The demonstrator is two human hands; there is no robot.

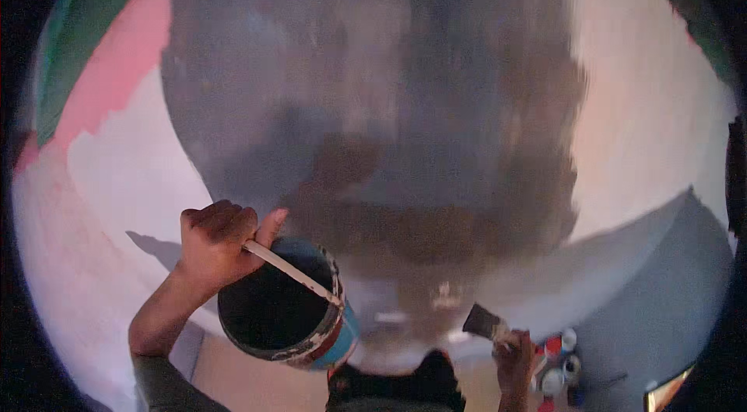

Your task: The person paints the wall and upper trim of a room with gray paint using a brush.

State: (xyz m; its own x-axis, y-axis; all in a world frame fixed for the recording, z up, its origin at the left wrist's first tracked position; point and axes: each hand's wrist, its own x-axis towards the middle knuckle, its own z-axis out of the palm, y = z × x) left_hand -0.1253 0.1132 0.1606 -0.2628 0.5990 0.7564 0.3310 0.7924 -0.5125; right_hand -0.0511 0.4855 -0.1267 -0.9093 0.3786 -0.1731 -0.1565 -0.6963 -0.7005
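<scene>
My left hand point(222, 239) is closed round the pale handle point(292, 270) of a paint bucket point(342, 342), which hangs tilted below it. Dried paint crusts the bucket's rim, its side is blue and red, and the inside looks dark. Low on the right, my right hand point(515, 356) grips a wide paintbrush point(484, 322) with dark bristles pointing up and left; the bristles appear apart from the wall. In front of me rises a wall with a large dark grey painted patch point(373, 101), streaky and brownish along its lower and right parts.
Pale wall point(638, 101) borders the patch on the right, and white and pink paint point(117, 70) on the left. Several cans and containers point(556, 369) stand on the floor beyond my right hand. A bright framed object point(668, 392) shows at the lower right.
</scene>
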